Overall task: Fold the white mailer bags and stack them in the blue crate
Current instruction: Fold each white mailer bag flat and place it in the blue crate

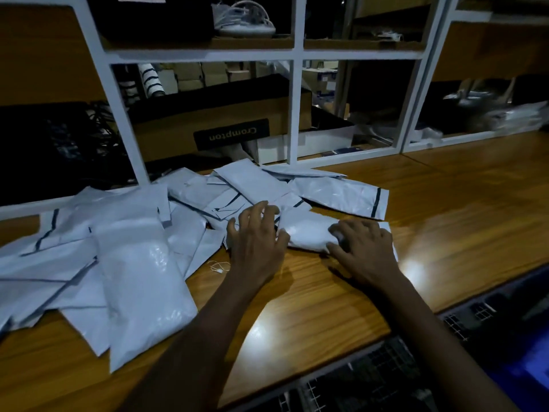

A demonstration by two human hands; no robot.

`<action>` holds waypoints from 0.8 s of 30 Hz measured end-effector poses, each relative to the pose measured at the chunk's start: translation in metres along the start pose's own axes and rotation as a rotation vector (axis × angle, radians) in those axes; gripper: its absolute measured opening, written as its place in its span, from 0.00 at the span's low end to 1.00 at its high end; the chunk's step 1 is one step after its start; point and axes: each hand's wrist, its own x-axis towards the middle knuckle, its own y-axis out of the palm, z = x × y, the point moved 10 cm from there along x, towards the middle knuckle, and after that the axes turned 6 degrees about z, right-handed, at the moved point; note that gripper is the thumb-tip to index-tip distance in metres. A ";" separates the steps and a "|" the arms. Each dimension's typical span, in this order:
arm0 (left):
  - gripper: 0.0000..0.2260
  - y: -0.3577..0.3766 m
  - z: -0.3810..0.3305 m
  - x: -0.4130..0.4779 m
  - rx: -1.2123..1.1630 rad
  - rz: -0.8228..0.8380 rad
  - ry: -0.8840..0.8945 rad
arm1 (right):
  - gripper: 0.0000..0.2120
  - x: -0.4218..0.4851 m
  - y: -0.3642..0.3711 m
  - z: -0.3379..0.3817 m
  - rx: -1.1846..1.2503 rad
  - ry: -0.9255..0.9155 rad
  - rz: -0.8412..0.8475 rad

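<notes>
Now at the wooden counter [445, 203], we work amid a loose heap of white mailer bags [118, 263] covering its left half and far edge. Below the counter's near right edge sits the blue crate [531, 364]. At the counter's middle, one mailer bag [309, 230] lies under our left hand [255, 236] and right hand [364, 248], both with fingers spread, pressing down and clasping nothing. White string [219, 266] lies on the counter beside our left wrist.

Both forearms reach forward, palms down. The left hand [257, 242] spreads its fingers (slightly arched). The right hand [362, 254] lies just beside it, fingers loosely bent.
</notes>
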 end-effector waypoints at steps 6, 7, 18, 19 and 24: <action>0.23 0.019 -0.051 -0.022 0.130 0.172 0.180 | 0.21 -0.022 -0.013 0.021 0.058 -0.118 -0.064; 0.26 0.028 -0.057 -0.028 0.152 0.224 0.215 | 0.21 -0.024 -0.015 0.027 0.052 -0.142 -0.065; 0.20 0.025 -0.060 -0.043 0.230 0.345 0.167 | 0.37 -0.039 0.010 0.033 -0.125 -0.133 0.231; 0.17 0.022 -0.061 -0.043 0.244 0.327 0.143 | 0.38 -0.040 0.007 0.035 -0.124 -0.134 0.232; 0.19 0.021 -0.082 -0.036 0.298 0.252 0.164 | 0.43 -0.024 -0.002 0.035 -0.136 -0.118 0.254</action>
